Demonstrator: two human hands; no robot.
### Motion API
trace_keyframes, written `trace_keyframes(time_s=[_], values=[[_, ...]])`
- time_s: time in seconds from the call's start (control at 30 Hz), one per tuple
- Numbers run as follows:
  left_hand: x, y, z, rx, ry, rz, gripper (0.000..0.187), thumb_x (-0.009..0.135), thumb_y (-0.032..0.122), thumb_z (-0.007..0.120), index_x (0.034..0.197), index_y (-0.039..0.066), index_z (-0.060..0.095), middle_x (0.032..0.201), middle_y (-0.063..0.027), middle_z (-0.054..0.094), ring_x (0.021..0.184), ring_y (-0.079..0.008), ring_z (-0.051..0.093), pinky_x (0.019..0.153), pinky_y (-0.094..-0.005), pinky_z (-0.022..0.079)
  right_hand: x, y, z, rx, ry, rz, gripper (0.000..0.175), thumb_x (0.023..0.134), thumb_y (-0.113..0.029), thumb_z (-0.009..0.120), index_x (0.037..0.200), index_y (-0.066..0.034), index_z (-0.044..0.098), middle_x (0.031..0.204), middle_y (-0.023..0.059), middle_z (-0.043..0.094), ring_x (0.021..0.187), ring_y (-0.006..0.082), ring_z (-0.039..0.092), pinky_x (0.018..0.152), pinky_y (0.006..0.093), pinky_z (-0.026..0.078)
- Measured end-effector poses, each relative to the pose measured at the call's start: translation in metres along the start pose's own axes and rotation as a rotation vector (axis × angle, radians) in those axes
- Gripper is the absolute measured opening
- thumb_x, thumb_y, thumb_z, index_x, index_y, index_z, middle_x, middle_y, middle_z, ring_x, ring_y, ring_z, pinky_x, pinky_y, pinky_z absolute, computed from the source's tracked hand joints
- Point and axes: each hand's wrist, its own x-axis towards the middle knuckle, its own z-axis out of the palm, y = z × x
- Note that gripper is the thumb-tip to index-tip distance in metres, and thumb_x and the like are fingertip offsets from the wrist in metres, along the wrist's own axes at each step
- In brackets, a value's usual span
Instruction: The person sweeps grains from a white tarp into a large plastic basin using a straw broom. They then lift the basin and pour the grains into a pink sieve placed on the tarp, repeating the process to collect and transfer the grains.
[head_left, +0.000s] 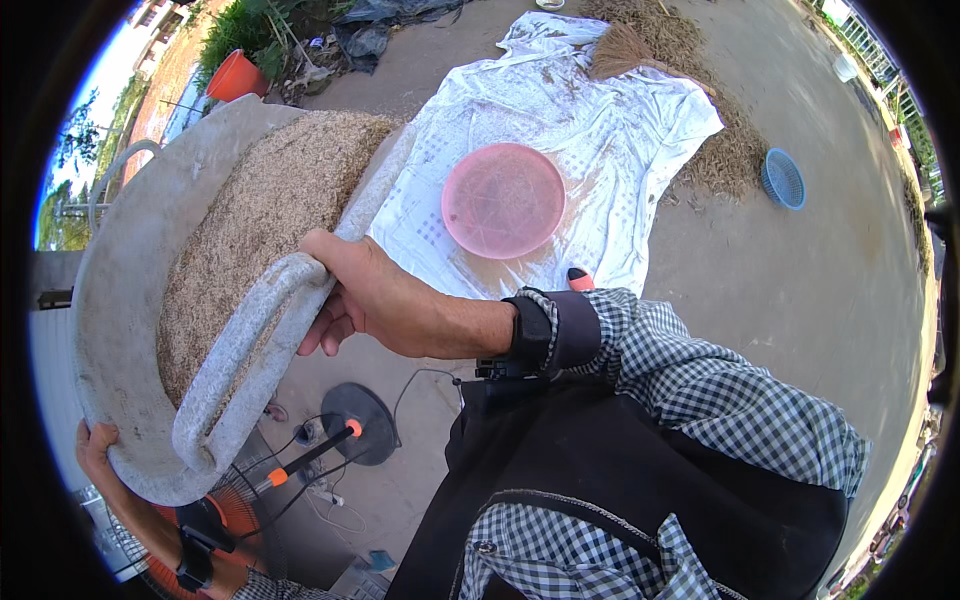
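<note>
A large grey basin-like container (120, 300), tilted, holds a heap of small tan grains or seeds (255, 202). My right hand (349, 292) grips its rim beside the long grey handle (240, 352), thumb on top and fingers curled below. At the lower left, my left hand (97, 446) grasps the container's outer rim. A round pink translucent tray or basin (504, 201) lies on a white cloth (615, 142) spread over the ground, to the right of the container. Fine tan bits are scattered on the cloth.
A pedestal fan (225, 510) with its round base (360, 424) and cables stands below the container. A straw broom (619, 51) lies on the cloth's edge near a pile of dry husks or pods (727, 142). A blue basket (784, 178) and an orange bucket (236, 77) are farther out.
</note>
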Motion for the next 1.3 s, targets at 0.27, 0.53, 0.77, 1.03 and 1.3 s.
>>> trace_keyframes(time_s=[0.27, 0.53, 0.77, 1.03, 1.3], values=[[0.004, -0.009, -0.002, -0.012, 0.028, 0.009, 0.058, 0.064, 0.026, 0.055, 0.109, -0.009, 0.049, 0.093, -0.0184, 0.059, 0.076, -0.0267, 0.061, 0.068, -0.0339, 0.049, 0.003, -0.002, 0.003, 0.022, 0.024, 0.087, 0.044, 0.087, -0.038, 0.036, 0.094, 0.0011, 0.054, 0.081, 0.0148, 0.063, 0.055, 0.0189, 0.062, 0.046, 0.0256, 0.049], [0.001, -0.01, 0.001, -0.078, -0.016, 0.015, 0.057, 0.064, 0.026, 0.055, 0.109, -0.009, 0.049, 0.093, -0.0179, 0.058, 0.076, -0.027, 0.06, 0.069, -0.0338, 0.049, 0.009, -0.002, 0.001, 0.01, 0.013, 0.032, 0.042, 0.087, -0.036, 0.036, 0.096, 0.0017, 0.051, 0.079, 0.0153, 0.063, 0.056, 0.0188, 0.062, 0.045, 0.026, 0.049], [-0.003, -0.013, 0.0, -0.029, 0.059, -0.035, 0.057, 0.065, 0.025, 0.054, 0.11, -0.009, 0.048, 0.092, -0.0176, 0.058, 0.076, -0.0273, 0.06, 0.069, -0.0338, 0.049, 0.016, -0.01, -0.003, 0.004, 0.026, 0.03, 0.043, 0.087, -0.037, 0.036, 0.096, 0.0017, 0.052, 0.082, 0.0148, 0.063, 0.059, 0.0186, 0.063, 0.048, 0.0252, 0.049], [0.006, -0.007, -0.005, -0.035, 0.026, -0.044, 0.056, 0.065, 0.025, 0.054, 0.11, -0.008, 0.048, 0.092, -0.0172, 0.058, 0.076, -0.0276, 0.06, 0.07, -0.0337, 0.048, 0.016, -0.013, -0.001, -0.036, -0.01, 0.055, 0.045, 0.088, -0.04, 0.035, 0.098, -0.0002, 0.052, 0.082, 0.0139, 0.062, 0.062, 0.018, 0.063, 0.05, 0.0249, 0.049], [0.013, -0.018, -0.002, -0.13, 0.091, -0.065, 0.054, 0.063, 0.024, 0.057, 0.106, -0.005, 0.045, 0.088, -0.0135, 0.052, 0.073, -0.0235, 0.053, 0.066, -0.0313, 0.045, 0.007, -0.017, -0.002, -0.1, 0.019, 0.079, 0.049, 0.09, -0.037, 0.031, 0.104, 0.0033, 0.054, 0.087, 0.0153, 0.063, 0.067, 0.0186, 0.062, 0.056, 0.0268, 0.048]])
